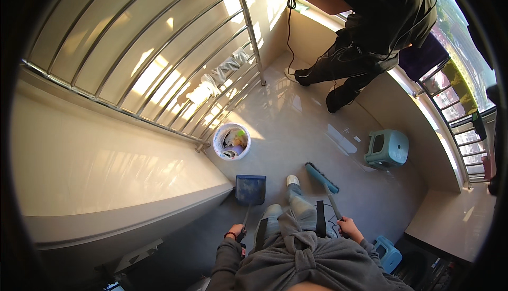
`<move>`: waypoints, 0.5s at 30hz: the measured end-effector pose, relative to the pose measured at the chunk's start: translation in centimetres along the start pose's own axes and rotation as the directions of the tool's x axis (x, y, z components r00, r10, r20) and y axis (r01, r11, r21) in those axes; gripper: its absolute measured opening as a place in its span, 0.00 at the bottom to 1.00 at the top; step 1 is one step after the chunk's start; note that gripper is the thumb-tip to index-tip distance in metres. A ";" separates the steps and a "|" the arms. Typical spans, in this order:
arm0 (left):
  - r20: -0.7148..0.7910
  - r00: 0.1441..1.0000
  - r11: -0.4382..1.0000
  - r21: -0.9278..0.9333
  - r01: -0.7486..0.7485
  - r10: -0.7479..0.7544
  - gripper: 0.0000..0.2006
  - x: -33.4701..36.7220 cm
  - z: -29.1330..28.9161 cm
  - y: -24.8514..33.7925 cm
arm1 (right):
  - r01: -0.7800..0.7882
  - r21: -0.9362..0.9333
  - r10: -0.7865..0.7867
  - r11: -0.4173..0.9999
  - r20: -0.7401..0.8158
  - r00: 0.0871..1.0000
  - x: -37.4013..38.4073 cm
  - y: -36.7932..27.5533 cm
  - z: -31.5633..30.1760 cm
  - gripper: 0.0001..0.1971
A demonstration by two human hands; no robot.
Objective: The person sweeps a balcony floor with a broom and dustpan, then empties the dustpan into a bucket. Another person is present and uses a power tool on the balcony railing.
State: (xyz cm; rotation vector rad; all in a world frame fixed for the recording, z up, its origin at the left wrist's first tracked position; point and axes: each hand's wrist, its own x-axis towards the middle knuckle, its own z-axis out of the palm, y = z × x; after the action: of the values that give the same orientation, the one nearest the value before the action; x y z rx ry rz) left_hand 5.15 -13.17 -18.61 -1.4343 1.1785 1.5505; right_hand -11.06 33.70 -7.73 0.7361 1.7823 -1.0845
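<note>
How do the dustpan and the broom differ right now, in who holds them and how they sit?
The dustpan is a dark blue square tray in the left hand; the broom has a long teal head, held by the right hand. The dustpan points straight ahead, the broom slants left. Both rest on the floor.

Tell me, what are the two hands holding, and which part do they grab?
The left hand grips the blue dustpan by the top of its long handle. The right hand grips the teal broom by the upper end of its stick.

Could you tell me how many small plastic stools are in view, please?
2: a green stool by the right-hand wall, and a blue stool beside the right hand. Others may be hidden.
</note>
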 end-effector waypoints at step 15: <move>-0.231 0.883 0.844 0.466 -0.268 0.408 0.24 -1.9 1.1 7.7 | 0.268 -0.200 -0.243 0.943 0.141 0.960 10.2 -19.9 4.7 0.08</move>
State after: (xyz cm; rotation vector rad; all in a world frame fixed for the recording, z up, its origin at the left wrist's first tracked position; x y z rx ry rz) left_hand -2.14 -14.59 -15.60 -1.2511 1.9292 1.1895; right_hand -29.92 21.12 -10.71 0.3084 1.8955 -1.0544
